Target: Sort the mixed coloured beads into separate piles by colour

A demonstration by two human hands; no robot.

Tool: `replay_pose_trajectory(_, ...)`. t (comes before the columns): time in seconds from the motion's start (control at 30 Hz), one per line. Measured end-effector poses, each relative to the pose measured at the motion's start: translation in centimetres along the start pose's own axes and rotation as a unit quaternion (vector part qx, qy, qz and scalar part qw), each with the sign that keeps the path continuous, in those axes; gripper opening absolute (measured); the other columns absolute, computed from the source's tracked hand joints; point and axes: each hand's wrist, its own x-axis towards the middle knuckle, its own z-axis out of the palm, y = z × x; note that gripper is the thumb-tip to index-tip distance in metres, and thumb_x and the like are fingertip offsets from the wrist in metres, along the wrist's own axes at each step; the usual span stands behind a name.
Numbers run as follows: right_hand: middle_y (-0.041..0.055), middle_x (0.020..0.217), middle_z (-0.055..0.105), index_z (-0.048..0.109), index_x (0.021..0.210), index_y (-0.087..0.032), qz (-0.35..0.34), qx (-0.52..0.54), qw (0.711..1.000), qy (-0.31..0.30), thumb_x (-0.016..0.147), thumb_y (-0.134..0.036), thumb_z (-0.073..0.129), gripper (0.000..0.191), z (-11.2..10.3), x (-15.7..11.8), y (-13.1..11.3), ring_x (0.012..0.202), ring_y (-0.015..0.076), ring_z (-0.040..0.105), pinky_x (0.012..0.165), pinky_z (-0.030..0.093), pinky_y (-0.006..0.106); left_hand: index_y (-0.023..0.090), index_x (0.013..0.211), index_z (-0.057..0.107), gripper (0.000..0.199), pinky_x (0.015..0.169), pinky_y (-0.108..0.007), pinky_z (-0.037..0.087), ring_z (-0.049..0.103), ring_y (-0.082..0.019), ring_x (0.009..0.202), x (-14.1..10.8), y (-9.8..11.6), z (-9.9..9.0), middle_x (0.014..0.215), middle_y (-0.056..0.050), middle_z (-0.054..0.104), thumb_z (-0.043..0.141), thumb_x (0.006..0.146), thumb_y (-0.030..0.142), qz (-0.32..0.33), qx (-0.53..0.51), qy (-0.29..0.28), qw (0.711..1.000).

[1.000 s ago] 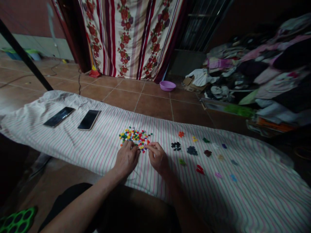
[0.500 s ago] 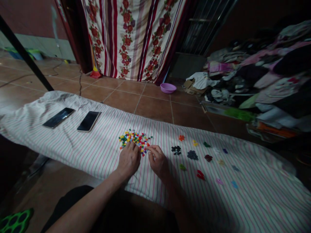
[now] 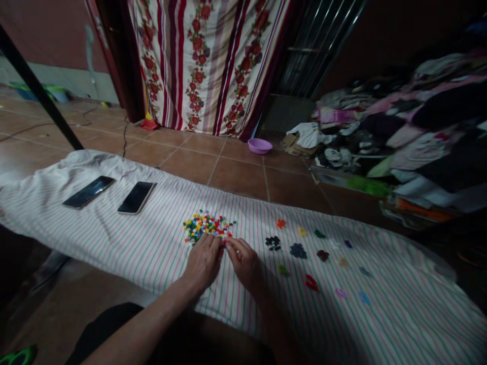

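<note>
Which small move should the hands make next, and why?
Perhaps the right hand should draw one out of the mixed pile of pieces: it sits beside the left hand at the pile's near edge, while single-colour groups lie to the right.

Dim, uneven illumination: the striped cloth point(image 3: 160, 238) is palest toward the left and behind the pile of small coloured pieces point(image 3: 203, 223), and sinks into broad shadow at lower right. My left forearm point(image 3: 152, 309) catches more light than my right forearm point(image 3: 274, 309). Thin highlights streak the metal bars point(image 3: 323, 40) (the upper right corner is nearly black). Softness blurs detail at my fingers point(image 3: 240, 246); wide-angle distortion stretches the heaped clothes point(image 3: 437, 147) near the edge.
</note>
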Motion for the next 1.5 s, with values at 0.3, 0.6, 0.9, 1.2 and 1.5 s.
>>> replay_pose_trajectory(0.3, 0.0091, 0.096, 0.073, 0.07, 0.108, -0.019, 0.02, 0.04, 0.998, -0.039, 0.093, -0.025, 0.047, 0.028, -0.3, -0.3, -0.5, 0.089, 0.0203, 0.07, 0.078, 0.058, 0.032, 0.018, 0.097, 0.057, 0.013, 0.081, -0.036, 0.049, 0.052, -0.021, 0.089, -0.5, 0.2, 0.9, 0.092, -0.006, 0.063, 0.045, 0.092, 0.015, 0.015, -0.018, -0.024, 0.999)
replay_pose_trajectory(0.6, 0.0061, 0.092, 0.073, 0.07, 0.104, -0.02, 0.063, 0.054, 0.996, -0.04, 0.087, -0.022, 0.052, 0.024, -0.2, -0.9, 0.3, 0.08, 0.0174, 0.069, 0.071, 0.057, 0.028, 0.018, 0.096, 0.058, 0.015, 0.076, -0.035, 0.048, 0.053, -0.021, 0.085, -0.5, 0.8, 1.7, 0.089, -0.006, 0.062, 0.045, 0.09, 0.012, 0.002, -0.017, -0.044, 0.999)
replay_pose_trajectory(0.9, 0.0072, 0.096, 0.069, 0.069, 0.103, -0.02, 0.061, 0.039, 0.997, -0.031, 0.088, -0.019, 0.052, 0.023, -0.8, -1.0, 0.6, 0.083, 0.0172, 0.067, 0.074, 0.057, 0.028, 0.018, 0.086, 0.058, 0.019, 0.071, -0.029, 0.047, 0.056, -0.017, 0.08, -0.4, 0.7, 0.4, 0.084, -0.005, 0.062, 0.04, 0.094, 0.019, 0.004, 0.002, -0.052, 0.999)
replay_pose_trajectory(1.2, 0.0072, 0.099, 0.066, 0.069, 0.109, -0.021, 0.037, -0.008, 0.999, -0.03, 0.086, -0.011, 0.048, 0.033, -0.7, -1.5, 0.8, 0.089, 0.0179, 0.064, 0.079, 0.055, 0.03, 0.018, 0.09, 0.061, 0.017, 0.069, -0.029, 0.049, 0.057, -0.017, 0.081, -0.8, 2.0, 0.6, 0.086, -0.006, 0.062, 0.044, 0.091, 0.018, 0.045, 0.014, -0.089, 0.995)
replay_pose_trajectory(1.5, 0.0062, 0.099, 0.064, 0.069, 0.112, -0.024, 0.044, -0.058, 0.996, -0.052, 0.087, -0.01, 0.05, 0.035, -1.1, -1.7, -0.1, 0.092, 0.0176, 0.062, 0.084, 0.054, 0.029, 0.017, 0.083, 0.063, 0.026, 0.073, -0.033, 0.049, 0.054, -0.019, 0.083, -0.3, 1.6, 0.6, 0.088, -0.009, 0.058, 0.039, 0.093, 0.019, 0.029, 0.027, -0.095, 0.995)
